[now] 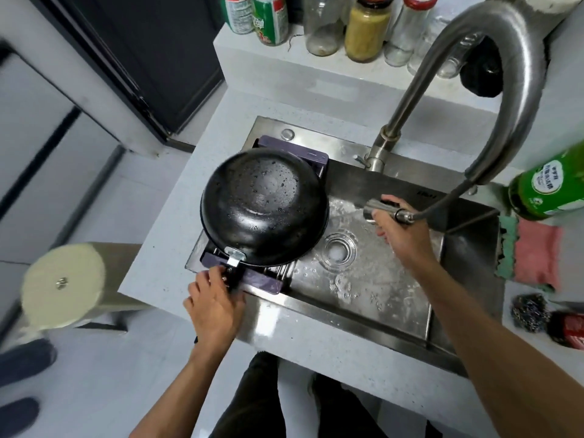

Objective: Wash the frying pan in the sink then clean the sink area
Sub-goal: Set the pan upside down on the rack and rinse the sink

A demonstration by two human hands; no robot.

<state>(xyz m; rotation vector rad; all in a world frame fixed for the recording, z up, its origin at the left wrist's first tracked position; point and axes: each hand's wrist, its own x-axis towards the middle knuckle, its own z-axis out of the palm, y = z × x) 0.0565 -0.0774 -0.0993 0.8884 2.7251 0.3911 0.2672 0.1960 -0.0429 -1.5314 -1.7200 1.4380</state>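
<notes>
Pan [264, 205] over sink's [363, 314] left half

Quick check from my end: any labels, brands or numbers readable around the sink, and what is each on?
None reads clearly.
Green bottle right of the sink: white label with characters, too blurred to read.
Sink back wall: small dark brand mark, too small to read.
Two green-labelled bottles on the back ledge: print too small to read.
Red item by the steel scourer: blurred print.
</notes>
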